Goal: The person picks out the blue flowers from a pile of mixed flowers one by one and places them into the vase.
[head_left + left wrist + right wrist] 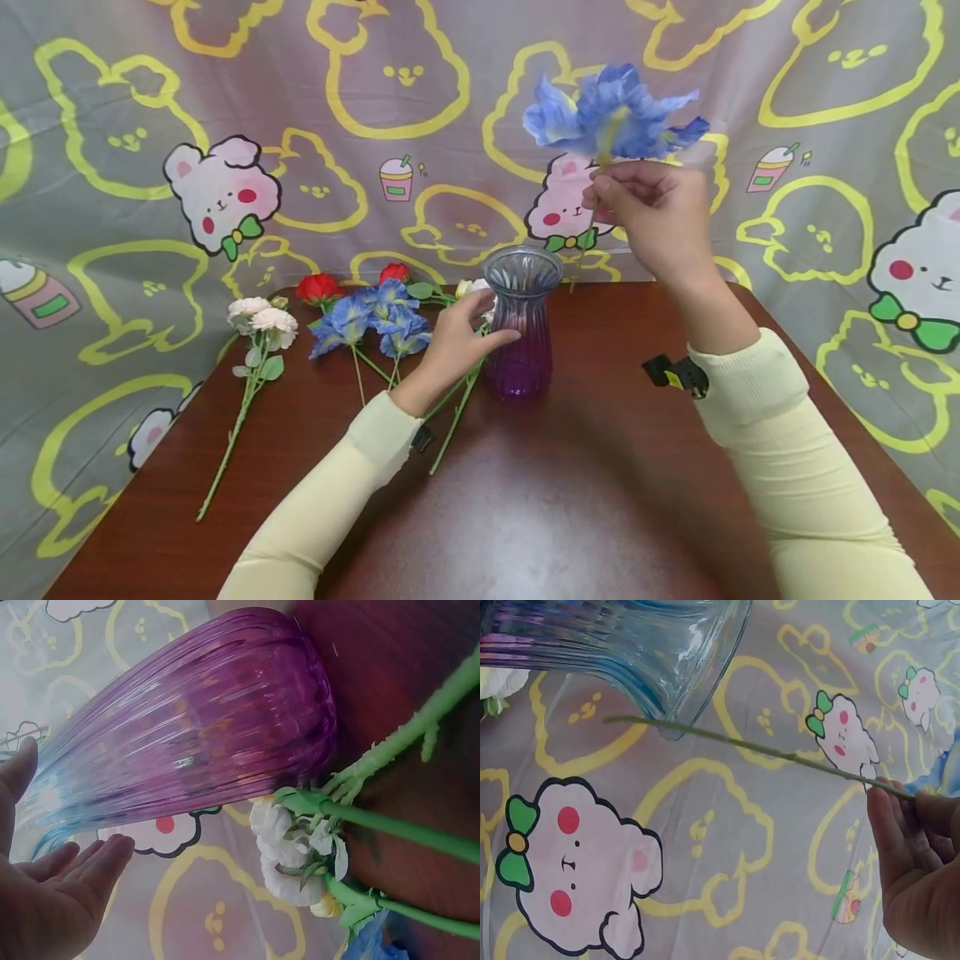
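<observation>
Above-right of the ribbed purple glass vase (527,354), your right hand (660,208) pinches the near-upright, ruffled blue flower (618,117). Your left hand (457,337), relaxed, is nearer the vase.

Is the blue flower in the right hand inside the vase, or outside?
Outside. The right hand pinches the blue flower by its stem, and in the head view the stem's lower end hangs beside the vase.

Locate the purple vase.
In the head view, the purple vase stands upright on the table, just right of centre, with the left hand at its left and the raised blue flower to its upper right.
</observation>
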A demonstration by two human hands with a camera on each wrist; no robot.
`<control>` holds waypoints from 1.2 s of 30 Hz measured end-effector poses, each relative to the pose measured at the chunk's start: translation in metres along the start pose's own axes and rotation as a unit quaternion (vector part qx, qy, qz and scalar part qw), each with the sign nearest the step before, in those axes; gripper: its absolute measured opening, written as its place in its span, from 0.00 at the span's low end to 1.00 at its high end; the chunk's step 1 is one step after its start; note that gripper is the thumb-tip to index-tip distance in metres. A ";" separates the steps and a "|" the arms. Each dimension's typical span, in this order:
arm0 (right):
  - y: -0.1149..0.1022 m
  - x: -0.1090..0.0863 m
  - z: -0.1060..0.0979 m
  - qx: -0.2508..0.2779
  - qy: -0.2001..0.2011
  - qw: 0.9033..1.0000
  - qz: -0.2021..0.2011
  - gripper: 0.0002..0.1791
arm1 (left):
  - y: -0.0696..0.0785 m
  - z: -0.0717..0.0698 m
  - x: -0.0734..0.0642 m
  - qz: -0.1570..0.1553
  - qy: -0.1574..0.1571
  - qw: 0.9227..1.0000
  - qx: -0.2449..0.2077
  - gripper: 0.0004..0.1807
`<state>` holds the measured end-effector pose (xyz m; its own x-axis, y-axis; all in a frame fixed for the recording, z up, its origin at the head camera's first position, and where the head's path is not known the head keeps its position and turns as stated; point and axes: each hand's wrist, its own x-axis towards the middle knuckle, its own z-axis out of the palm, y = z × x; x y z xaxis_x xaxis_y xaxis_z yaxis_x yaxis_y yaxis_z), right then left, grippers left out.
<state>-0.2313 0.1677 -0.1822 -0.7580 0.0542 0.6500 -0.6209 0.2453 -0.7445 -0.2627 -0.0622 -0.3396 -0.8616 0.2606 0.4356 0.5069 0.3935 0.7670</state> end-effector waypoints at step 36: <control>0.016 -0.017 0.050 -0.108 0.051 0.946 -0.301 0.04 | -0.013 0.011 0.004 -0.001 -0.035 0.999 0.036 0.43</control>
<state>-0.2382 0.1221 -0.2128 -0.2500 -0.0667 0.9659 -0.8704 0.4525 -0.1940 -0.2726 -0.0567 -0.3529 -0.8595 0.3205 0.3981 0.5084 0.4565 0.7301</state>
